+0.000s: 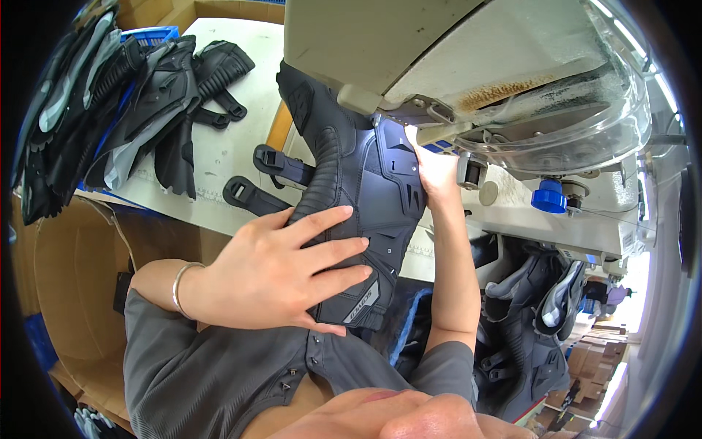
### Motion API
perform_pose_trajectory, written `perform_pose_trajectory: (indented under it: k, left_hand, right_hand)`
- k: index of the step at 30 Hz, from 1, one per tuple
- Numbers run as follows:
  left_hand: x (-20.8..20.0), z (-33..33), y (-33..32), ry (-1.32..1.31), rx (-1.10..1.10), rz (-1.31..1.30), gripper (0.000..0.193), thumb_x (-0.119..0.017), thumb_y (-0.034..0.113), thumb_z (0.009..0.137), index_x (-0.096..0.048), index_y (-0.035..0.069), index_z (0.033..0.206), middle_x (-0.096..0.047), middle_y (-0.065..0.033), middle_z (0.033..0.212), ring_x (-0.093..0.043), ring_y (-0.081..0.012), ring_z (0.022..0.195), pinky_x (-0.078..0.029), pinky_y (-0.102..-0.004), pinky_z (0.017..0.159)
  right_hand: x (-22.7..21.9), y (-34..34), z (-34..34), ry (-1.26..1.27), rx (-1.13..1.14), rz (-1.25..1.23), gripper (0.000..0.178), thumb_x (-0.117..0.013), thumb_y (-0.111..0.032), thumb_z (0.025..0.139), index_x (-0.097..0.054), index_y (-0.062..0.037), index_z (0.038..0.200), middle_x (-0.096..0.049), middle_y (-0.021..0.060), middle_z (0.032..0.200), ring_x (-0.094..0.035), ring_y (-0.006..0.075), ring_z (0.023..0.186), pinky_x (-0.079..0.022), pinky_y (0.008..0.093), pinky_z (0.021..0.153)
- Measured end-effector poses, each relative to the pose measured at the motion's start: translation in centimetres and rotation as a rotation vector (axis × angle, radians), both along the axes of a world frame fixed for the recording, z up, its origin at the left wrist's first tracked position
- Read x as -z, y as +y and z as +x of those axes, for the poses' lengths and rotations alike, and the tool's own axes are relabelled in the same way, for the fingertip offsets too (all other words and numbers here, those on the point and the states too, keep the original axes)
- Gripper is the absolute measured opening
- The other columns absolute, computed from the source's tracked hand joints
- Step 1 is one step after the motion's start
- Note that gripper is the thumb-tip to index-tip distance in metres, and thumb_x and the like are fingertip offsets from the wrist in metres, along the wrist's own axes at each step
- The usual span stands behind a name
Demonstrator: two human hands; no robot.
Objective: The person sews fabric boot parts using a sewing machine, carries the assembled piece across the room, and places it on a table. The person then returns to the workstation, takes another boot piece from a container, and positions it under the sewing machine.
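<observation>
A black boot upper (380, 190) with ribbed and moulded panels lies under the head of a sewing machine (417, 110). My left hand (285, 267) rests on its near left part, fingers spread flat over the surface and thumb along the lower edge. At the far right edge, my right hand (439, 175) grips the upper close to the machine's needle area; some of its fingers are hidden behind the piece. Two black straps with buckles (270, 161) stick out from the upper's left side onto the table.
Several black and grey boot uppers (153, 110) are piled at the left of the white table (227, 161). More uppers (519, 322) hang at the lower right. A blue knob (548, 196) sits below a clear plastic guard (570, 139). An open cardboard box (80, 285) stands at left.
</observation>
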State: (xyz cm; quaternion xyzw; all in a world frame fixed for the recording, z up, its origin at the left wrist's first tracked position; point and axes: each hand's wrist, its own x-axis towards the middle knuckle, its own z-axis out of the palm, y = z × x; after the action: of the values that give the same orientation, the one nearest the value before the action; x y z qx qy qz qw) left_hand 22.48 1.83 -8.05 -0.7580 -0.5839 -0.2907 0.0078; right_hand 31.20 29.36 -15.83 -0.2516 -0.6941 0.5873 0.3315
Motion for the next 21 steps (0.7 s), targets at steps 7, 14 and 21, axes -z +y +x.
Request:
perform_pose_trajectory:
  k: [7,14,21]
  left_hand:
    - [-0.9,-2.6,-0.2,0.02,0.075,-0.016,0.055,-0.076,0.053,0.06,-0.068,0.016,0.101,-0.061,-0.0017,0.116,-0.054,-0.0288,0.117,-0.053,-0.0351,0.07]
    - [-1.6,-4.3,-0.7,0.029,0.105,-0.037,0.056,-0.075,0.053,0.057,-0.07,0.018,0.1,-0.061,-0.0024,0.118,-0.053,-0.0303,0.119,-0.053,-0.04,0.078]
    - [-4.4,-6.2,-2.7,0.339,0.002,-0.088,0.059,-0.061,0.062,0.064,-0.069,0.015,0.099,-0.058,-0.0059,0.125,-0.051,-0.0339,0.112,-0.036,-0.051,0.098]
  right_hand:
    - [0.9,-0.3,0.9,-0.021,0.028,0.229,0.024,-0.07,-0.008,0.084,-0.06,0.0,0.104,-0.063,0.0042,0.1,-0.058,0.0141,0.091,-0.048,0.029,0.082]
    - [0.4,-1.9,1.1,0.047,0.036,0.09,0.026,-0.068,-0.014,0.087,-0.06,0.0017,0.107,-0.063,0.004,0.101,-0.058,0.0131,0.087,-0.047,0.0278,0.079]
    - [3.9,-0.8,3.7,0.036,-0.126,-0.193,0.033,-0.063,-0.018,0.089,-0.058,0.0026,0.114,-0.065,0.0054,0.1,-0.061,0.0111,0.086,-0.049,0.0265,0.08]
